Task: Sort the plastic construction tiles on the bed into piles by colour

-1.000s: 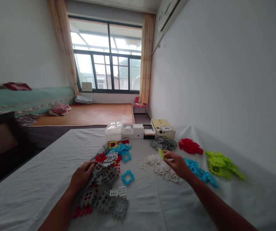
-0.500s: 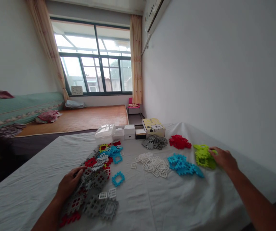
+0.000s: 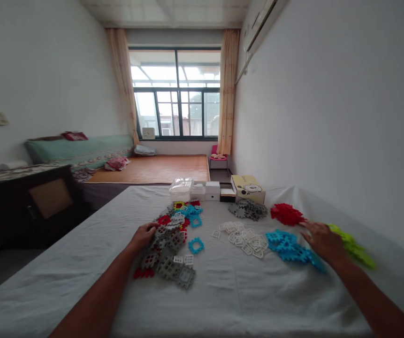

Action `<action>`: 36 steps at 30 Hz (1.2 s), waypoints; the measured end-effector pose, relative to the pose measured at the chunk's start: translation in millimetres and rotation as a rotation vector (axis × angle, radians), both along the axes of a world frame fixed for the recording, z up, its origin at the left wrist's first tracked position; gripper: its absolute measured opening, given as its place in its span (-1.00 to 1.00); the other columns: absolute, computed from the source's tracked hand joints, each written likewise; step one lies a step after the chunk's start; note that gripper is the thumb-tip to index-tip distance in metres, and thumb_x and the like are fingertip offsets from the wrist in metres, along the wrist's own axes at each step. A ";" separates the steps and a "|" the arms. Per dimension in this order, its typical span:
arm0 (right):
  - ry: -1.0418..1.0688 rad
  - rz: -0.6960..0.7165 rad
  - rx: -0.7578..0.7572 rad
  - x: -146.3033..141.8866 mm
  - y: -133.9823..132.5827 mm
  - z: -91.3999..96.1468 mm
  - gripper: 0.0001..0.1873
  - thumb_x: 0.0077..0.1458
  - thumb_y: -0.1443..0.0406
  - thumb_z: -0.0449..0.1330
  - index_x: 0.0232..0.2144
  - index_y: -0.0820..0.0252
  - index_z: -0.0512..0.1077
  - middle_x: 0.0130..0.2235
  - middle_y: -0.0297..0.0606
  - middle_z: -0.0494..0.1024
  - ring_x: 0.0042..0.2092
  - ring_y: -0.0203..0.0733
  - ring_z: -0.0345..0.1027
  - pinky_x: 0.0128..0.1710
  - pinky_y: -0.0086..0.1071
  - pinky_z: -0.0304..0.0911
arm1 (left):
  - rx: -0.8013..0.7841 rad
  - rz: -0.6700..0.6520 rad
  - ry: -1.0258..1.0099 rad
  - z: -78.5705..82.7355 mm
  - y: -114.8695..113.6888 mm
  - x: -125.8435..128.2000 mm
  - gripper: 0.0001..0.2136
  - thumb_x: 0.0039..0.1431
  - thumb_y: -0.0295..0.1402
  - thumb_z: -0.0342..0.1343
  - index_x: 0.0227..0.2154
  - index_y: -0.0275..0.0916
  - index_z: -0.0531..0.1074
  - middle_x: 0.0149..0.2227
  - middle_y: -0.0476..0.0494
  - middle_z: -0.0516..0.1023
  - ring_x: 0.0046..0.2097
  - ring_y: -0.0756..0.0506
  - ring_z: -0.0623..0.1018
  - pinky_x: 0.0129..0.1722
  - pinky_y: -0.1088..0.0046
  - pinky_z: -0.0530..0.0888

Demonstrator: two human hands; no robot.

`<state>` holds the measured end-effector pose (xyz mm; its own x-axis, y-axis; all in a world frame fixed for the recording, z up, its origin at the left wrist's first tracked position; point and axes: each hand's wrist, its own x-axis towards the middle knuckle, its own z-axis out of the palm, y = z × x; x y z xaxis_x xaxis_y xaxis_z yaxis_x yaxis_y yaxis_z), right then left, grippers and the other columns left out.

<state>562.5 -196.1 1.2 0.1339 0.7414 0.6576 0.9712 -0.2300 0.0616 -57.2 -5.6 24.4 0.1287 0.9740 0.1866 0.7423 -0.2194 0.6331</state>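
Observation:
My left hand rests at the left edge of a mixed heap of flat, notched plastic building pieces, mostly grey with red, blue and white ones. Its fingers are curled against the grey pieces; what they grip, if anything, is hidden. On the other side, my right hand hovers with fingers and thumb apart and nothing visible between them. Its fingertips are close to the red pieces. Blue pieces lie just left of it, and yellow-green pieces are partly hidden behind it.
White window-shaped pieces and grey gear-edged pieces form separate piles. A single blue frame lies beside the mixed heap. Along the back stand a clear plastic box, white boxes and a yellow carton. The wall borders the right.
My right hand has left the yellow-green pile and moved left towards the red one. My left hand stays by the mixed heap. The view has turned left.

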 end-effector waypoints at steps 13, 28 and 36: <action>0.223 1.053 -0.517 -319.9 71.5 49.0 -0.61 0.02 0.24 0.15 -0.05 0.08 0.38 -0.02 -0.21 0.44 0.01 -0.07 0.25 0.00 -0.21 0.18 | -0.036 0.050 0.025 16.6 -13.8 3.9 -0.68 -0.11 -0.39 0.07 -0.24 -0.28 0.52 -0.27 -0.14 0.59 -0.24 -0.10 0.52 -0.21 0.48 0.38; 0.509 1.002 -0.372 -334.0 95.2 10.9 -0.69 0.10 0.14 0.06 -0.13 0.04 0.42 -0.13 -0.25 0.51 -0.09 -0.15 0.34 -0.07 -0.26 0.26 | 0.106 0.172 -0.083 -24.9 2.0 -9.6 -0.73 0.00 -0.39 -0.04 -0.28 -0.18 0.53 -0.26 -0.04 0.59 -0.24 -0.05 0.52 -0.24 0.52 0.39; 0.607 0.944 -0.384 -334.0 98.7 6.8 -0.62 0.15 0.08 -0.07 -0.14 0.07 0.42 -0.14 -0.24 0.52 -0.17 -0.14 0.41 -0.17 -0.28 0.33 | 0.169 0.136 -0.057 -24.3 -4.0 -4.9 -0.75 0.06 -0.34 -0.03 -0.29 -0.17 0.53 -0.23 -0.09 0.58 -0.18 -0.08 0.51 -0.16 0.48 0.37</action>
